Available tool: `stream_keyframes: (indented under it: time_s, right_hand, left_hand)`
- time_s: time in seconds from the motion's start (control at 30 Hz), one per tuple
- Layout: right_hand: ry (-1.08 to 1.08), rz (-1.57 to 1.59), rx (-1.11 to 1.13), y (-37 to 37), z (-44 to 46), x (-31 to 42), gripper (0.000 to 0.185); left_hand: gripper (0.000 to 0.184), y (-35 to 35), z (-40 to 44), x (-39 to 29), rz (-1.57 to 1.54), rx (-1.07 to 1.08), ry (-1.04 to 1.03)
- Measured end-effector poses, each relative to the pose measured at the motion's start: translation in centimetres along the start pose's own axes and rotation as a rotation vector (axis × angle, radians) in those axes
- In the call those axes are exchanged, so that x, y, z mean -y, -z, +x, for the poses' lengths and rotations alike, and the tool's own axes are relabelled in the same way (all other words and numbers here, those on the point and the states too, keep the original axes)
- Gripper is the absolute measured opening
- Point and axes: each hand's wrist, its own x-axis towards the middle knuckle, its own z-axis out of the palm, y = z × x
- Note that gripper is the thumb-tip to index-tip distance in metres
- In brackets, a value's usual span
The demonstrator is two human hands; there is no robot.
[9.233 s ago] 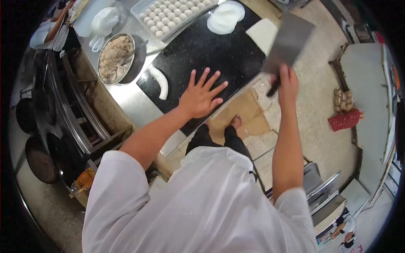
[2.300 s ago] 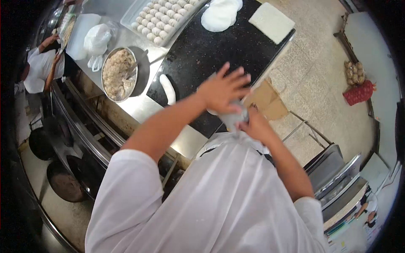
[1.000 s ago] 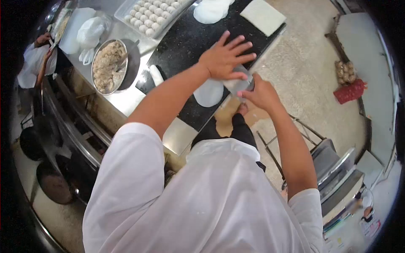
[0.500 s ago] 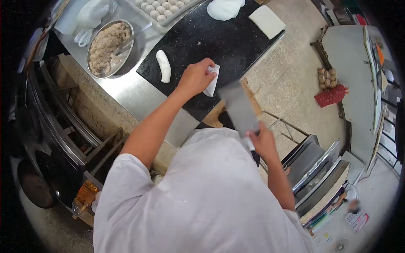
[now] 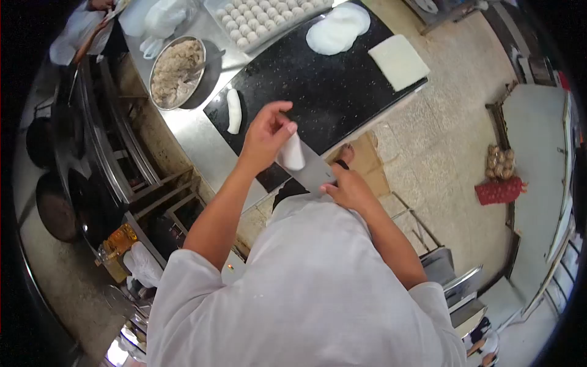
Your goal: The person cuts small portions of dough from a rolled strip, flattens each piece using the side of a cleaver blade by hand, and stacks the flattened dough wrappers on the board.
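Note:
My right hand (image 5: 351,186) is closed round the handle of a broad cleaver (image 5: 315,170), held low at the near edge of the black worktop. A folded white piece (image 5: 293,153), like a cloth or paper, lies against the cleaver's blade. My left hand (image 5: 266,137) holds its upper end, with thumb and forefinger apart and the other fingers hidden. A white dough roll (image 5: 233,112) rests on the black board (image 5: 287,79) left of that hand. Flat white dough rounds (image 5: 336,29) lie overlapped at the board's far end.
A metal bowl of pale filling (image 5: 177,70) with a utensil stands at left. Behind it are a plastic bag (image 5: 165,18) and a tray of several dough balls (image 5: 263,21). A white square (image 5: 399,61) sits at the board's right edge. Another person (image 5: 85,30) is at upper left.
The cleaver has swung in from the right to meet the white piece. My left hand has come nearer my body, and the camera view has shifted.

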Motion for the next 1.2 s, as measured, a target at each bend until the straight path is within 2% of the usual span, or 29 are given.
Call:
stream_keyframes:
  time_s: [0.03, 0.1, 0.17, 0.23, 0.27, 0.3, 0.37, 0.4, 0.43, 0.5, 0.53, 0.6, 0.63, 0.67, 0.7, 0.73, 0.83, 0.9, 0.93, 0.97, 1.03, 1.07, 1.1, 1.13, 1.17, 1.2]
  right_hand:
    - [-0.053, 0.052, 0.008, 1.1, -0.6, -1.6, 0.04]
    - [-0.097, 0.1, 0.018, 3.6, -2.0, -4.2, 0.04]
    - [-0.232, 0.087, -0.096, 6.7, -3.3, -5.4, 0.035]
    - [-0.246, 0.083, -0.123, 9.8, -4.1, -6.1, 0.036]
    - [-0.267, 0.085, -0.15, 11.1, -4.4, -6.0, 0.037]
    - [-0.258, 0.081, -0.146, 12.3, -4.5, -5.6, 0.037]
    - [-0.089, 0.196, -0.348, 14.1, -4.5, -4.8, 0.033]
    - [-0.065, 0.24, -0.401, 14.5, -4.1, -4.9, 0.028]
    - [-0.059, 0.25, -0.393, 14.7, -3.4, -5.2, 0.028]
    - [0.009, 0.608, -0.573, 15.0, -0.6, -5.9, 0.023]
    - [0.016, 0.62, -0.557, 14.7, 1.6, -6.4, 0.023]
    - [-0.077, 0.933, -0.664, 13.3, 6.0, -7.3, 0.018]
    - [-0.076, 0.936, -0.657, 12.4, 6.8, -7.4, 0.018]
    - [-0.229, 1.004, -0.638, 11.8, 7.4, -7.4, 0.017]
    - [-0.381, 1.061, -0.619, 11.5, 7.9, -6.4, 0.016]
    - [-0.353, 1.08, -0.629, 10.7, 7.2, -5.4, 0.014]
    - [-0.419, 0.938, -0.617, 6.8, 4.2, -1.6, 0.012]
    - [-0.399, 0.721, -0.502, 3.6, 2.4, 1.1, 0.012]
    - [-0.314, 0.553, -0.404, 2.4, 1.7, 2.8, 0.013]
    - [-0.338, 0.392, -0.353, 1.2, 1.8, 4.5, 0.013]
    - [0.047, -0.358, -0.333, -0.3, 2.2, 8.6, 0.013]
    - [0.047, -0.368, -0.344, -1.1, 2.6, 10.8, 0.013]
    - [0.072, -0.498, -0.259, -1.9, 3.1, 13.4, 0.013]
    - [0.094, -0.626, -0.169, -2.9, 3.7, 15.1, 0.015]
    - [0.084, -0.631, -0.172, -3.8, 4.5, 15.2, 0.015]
    - [0.074, -0.636, -0.125, -4.9, 5.4, 14.9, 0.016]
  left_hand:
    - [0.046, -0.5, 1.7, -0.8, 0.007, -0.018, -0.008]
    - [0.045, -1.9, 6.1, -2.3, -0.226, -0.054, -0.085]
    - [0.047, -3.4, 11.5, -3.2, -0.278, -0.207, -0.131]
    - [0.051, -3.4, 16.2, -3.0, -0.345, -0.264, -0.002]
    - [0.058, -3.5, 17.8, -2.6, -0.305, -0.354, 0.105]
    - [0.058, -3.2, 18.3, -1.6, -0.306, -0.363, 0.099]
    - [0.064, -2.3, 18.6, 0.2, -0.035, -0.45, 0.1]
    - [0.061, -2.9, 16.6, -1.1, 0.149, -0.439, 0.087]
    - [0.061, -2.7, 14.4, -1.0, 0.159, -0.448, 0.09]
    - [0.055, -1.4, 9.7, 0.3, 0.526, -0.257, -0.159]
    - [0.053, -0.8, 6.9, 0.9, 0.552, -0.277, -0.207]
    - [0.05, 1.0, 1.7, 2.4, 0.589, -0.306, -0.251]
    - [0.049, 2.1, -0.6, 3.2, 0.724, -0.451, -0.274]
    - [0.048, 3.3, -2.3, 4.0, 0.851, -0.594, -0.3]
    - [0.048, 4.5, -3.2, 4.4, 0.841, -0.599, -0.304]
    - [0.047, 5.7, -4.1, 5.0, 0.827, -0.655, -0.275]
    - [0.043, 8.2, -4.5, 6.8, 0.75, -0.694, -0.236]
    - [0.036, 9.5, -3.5, 7.4, 0.846, -0.592, -0.366]
    - [0.029, 9.8, -3.1, 7.2, 0.808, -0.585, -0.388]
    - [0.029, 10.1, -3.3, 7.5, 0.786, -0.595, -0.38]
    - [0.026, 11.1, -3.2, 7.4, 0.734, -0.515, -0.364]
    - [0.025, 11.5, -3.5, 7.4, 0.718, -0.512, -0.399]
    - [0.025, 11.8, -3.9, 7.0, 0.708, -0.51, -0.409]
    - [0.026, 12.4, -4.5, 6.6, 0.711, -0.445, -0.326]
    - [0.027, 12.7, -4.9, 6.3, 0.717, -0.376, -0.24]
    - [0.027, 12.7, -5.1, 6.5, 0.712, -0.361, -0.238]
